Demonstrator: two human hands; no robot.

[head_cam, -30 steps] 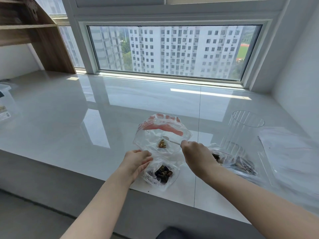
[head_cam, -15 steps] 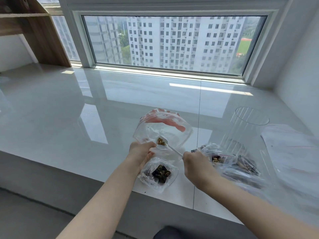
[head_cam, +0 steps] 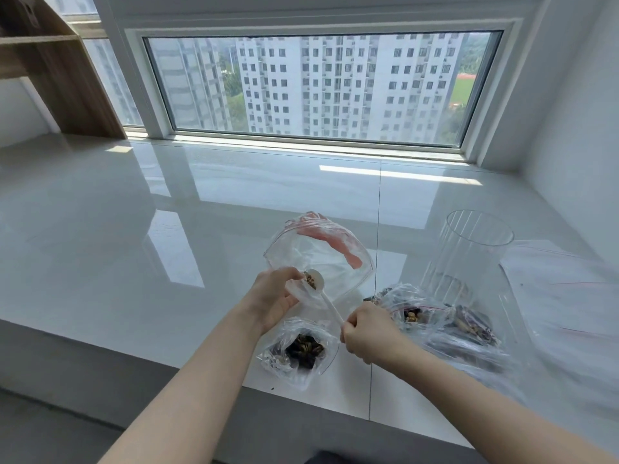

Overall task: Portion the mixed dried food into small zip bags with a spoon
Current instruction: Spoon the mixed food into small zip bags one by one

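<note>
A glossy white table [head_cam: 140, 209] runs to a wide window [head_cam: 318, 85], wide and bare at left. Near its front edge the left hand [head_cam: 274, 298] pinches a small zip bag [head_cam: 298, 349]; the right hand [head_cam: 366, 333] grips a loaded spoon [head_cam: 318, 289] above it. Filled bags [head_cam: 432, 316] lie right.

A: What can't you make out?

B: The right hand [head_cam: 363, 333] hides the end of the spoon handle [head_cam: 331, 308] in its curled fingers. The left hand [head_cam: 273, 298] covers part of the small bag's mouth.

A: And further right?

B: The filled bags [head_cam: 435, 316] smear into blur; their contents are unreadable. The flat bags [head_cam: 566, 296] run off the right edge. The shelf [head_cam: 50, 61] is cut at the left.
</note>
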